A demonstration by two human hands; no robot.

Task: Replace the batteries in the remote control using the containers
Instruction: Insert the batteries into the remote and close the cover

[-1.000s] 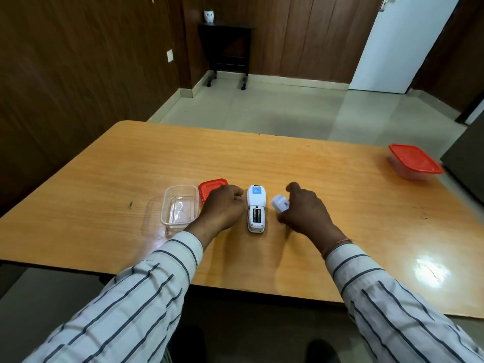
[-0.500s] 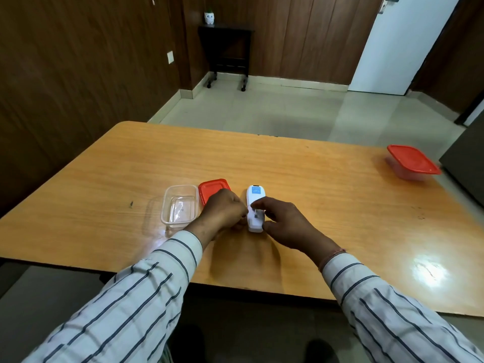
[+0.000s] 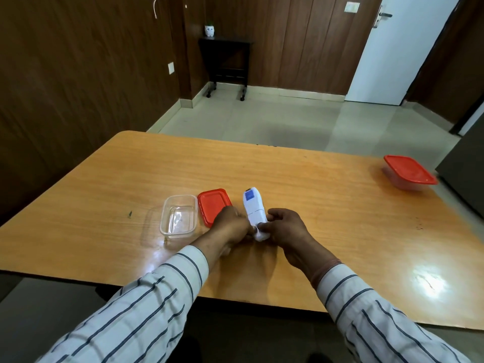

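A white remote control (image 3: 253, 209) lies back side up on the wooden table (image 3: 327, 205), a blue label near its far end. Its battery cover sits in place over the compartment, so no batteries show. My left hand (image 3: 230, 226) grips the remote's near end from the left. From the right, my right hand (image 3: 284, 227) pinches the same near end with thumb and fingers. Left of the hands stands an open clear plastic container (image 3: 179, 218). Its red lid (image 3: 213, 206) lies beside it, partly hidden by my left hand.
A second clear container with a red lid (image 3: 408, 172) on it stands at the table's far right edge. A dark cabinet rises just past it. Tiled floor, a small black side table and a white door lie beyond the table.
A second ago my right hand held the loose white cover beside the remote, whose batteries showed. It then brought the cover onto the remote. Now both hands grip the covered remote's near end.
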